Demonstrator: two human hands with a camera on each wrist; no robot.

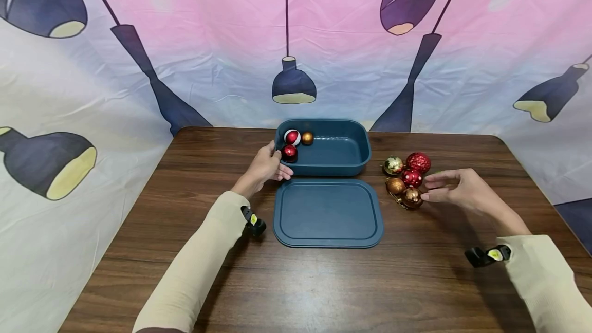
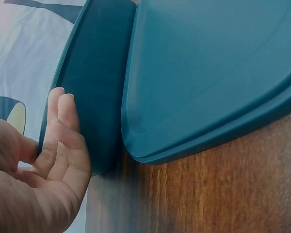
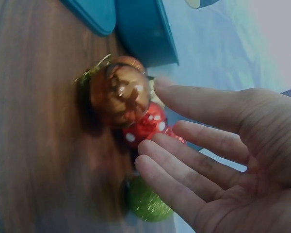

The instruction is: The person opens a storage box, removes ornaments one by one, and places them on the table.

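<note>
Copper-coloured, a bauble (image 1: pixel 412 198) is lying on the table (image 1: pixel 324 292) just beside our right hand (image 1: pixel 467 190), its thumb and fingers parted, while our loose-fingered left hand (image 1: pixel 265 165) is touching the blue box (image 1: pixel 333 170).

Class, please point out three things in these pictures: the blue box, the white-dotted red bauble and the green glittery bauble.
Blue box (image 1: pixel 334 152): head view, bare part of its inside floor.
White-dotted red bauble (image 1: pixel 411 178): head view, middle of its visible face.
Green glittery bauble (image 3: pixel 148 201): right wrist view, its uncovered side.
</note>
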